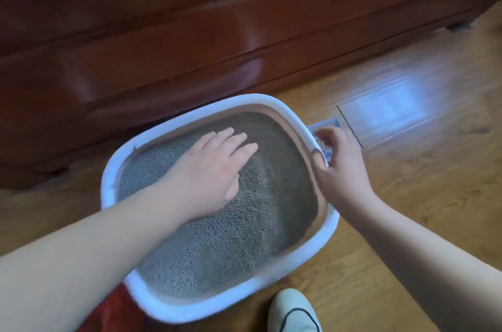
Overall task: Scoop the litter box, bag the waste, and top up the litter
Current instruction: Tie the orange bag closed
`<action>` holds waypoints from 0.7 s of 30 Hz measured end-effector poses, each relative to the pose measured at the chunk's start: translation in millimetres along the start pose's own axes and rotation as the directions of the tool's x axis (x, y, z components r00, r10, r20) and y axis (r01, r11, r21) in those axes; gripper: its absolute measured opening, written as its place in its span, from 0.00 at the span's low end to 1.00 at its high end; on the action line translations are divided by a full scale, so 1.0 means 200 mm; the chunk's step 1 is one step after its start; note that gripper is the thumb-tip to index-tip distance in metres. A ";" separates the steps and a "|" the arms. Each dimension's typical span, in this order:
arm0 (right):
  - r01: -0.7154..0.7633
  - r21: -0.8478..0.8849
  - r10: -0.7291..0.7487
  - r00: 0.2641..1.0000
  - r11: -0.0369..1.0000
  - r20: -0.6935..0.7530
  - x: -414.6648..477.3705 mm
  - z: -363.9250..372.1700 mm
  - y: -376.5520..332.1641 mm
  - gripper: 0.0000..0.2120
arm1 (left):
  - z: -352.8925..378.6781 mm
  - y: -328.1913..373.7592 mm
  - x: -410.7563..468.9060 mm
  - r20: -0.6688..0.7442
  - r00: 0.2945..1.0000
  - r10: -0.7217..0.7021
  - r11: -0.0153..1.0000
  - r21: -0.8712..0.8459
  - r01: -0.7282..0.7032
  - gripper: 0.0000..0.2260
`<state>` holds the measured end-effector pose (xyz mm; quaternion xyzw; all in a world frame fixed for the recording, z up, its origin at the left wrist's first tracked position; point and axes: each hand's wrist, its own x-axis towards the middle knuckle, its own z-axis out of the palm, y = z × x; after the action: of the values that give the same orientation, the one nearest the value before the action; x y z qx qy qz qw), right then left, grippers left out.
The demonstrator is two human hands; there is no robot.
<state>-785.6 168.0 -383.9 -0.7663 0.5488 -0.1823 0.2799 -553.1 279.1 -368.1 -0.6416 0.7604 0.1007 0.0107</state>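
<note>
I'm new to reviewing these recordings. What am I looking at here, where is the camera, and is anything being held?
There is no machine here: a person does the job with bare hands. The single picture comes from a wide-angle camera worn on the person's head, looking down, so both forearms reach in from the bottom edge.

On the wooden floor sits a white litter box filled with grey litter, in front of dark red-brown furniture. The left hand lies flat and open on the litter. The right hand is at the box's right rim, fingers curled around a small white slotted plastic piece hanging outside it, probably the scoop; whether its grip has closed is unclear. A pale shoe shows at the bottom.
</note>
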 end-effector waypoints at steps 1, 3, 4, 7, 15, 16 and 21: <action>0.075 0.026 -0.076 0.996 0.997 0.042 -0.04 0.05 -0.12 0.15 | -0.01 -0.06 -0.10 -0.006 1.000 -0.016 1.000 0.009 0.016 0.29; 0.229 0.076 -0.238 0.958 0.971 0.158 -0.14 0.17 -0.37 0.17 | -0.02 -0.19 -0.31 0.003 0.998 -0.060 0.998 0.013 0.060 0.29; 0.303 0.101 -0.318 0.919 0.948 0.231 -0.20 0.24 -0.49 0.16 | -0.02 -0.25 -0.43 0.015 0.996 -0.084 0.996 0.017 0.084 0.29; 0.499 0.146 -0.509 0.747 0.854 0.428 -0.38 0.45 -0.78 0.15 | -0.03 -0.38 -0.80 0.045 0.984 -0.174 0.984 0.053 0.172 0.28; 0.698 0.159 -0.535 0.363 0.698 0.763 -0.71 0.88 -1.26 0.12 | 0.19 -0.46 -1.81 0.138 0.834 -0.535 0.836 -0.057 0.546 0.27; 0.745 0.143 -0.528 0.309 0.652 0.791 -0.74 0.92 -1.28 0.12 | 0.24 -0.46 -1.90 0.183 0.790 -0.585 0.788 -0.103 0.607 0.26; 0.861 -0.118 -0.225 0.258 0.495 0.940 -0.85 1.13 -1.34 0.16 | 0.42 -0.47 -2.19 0.338 0.628 -0.701 0.597 -0.204 0.776 0.23</action>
<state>-511.4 444.7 -386.7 -0.9389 0.0332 0.3123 0.1409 -393.2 705.7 -399.7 -0.8759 0.3890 0.2839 0.0290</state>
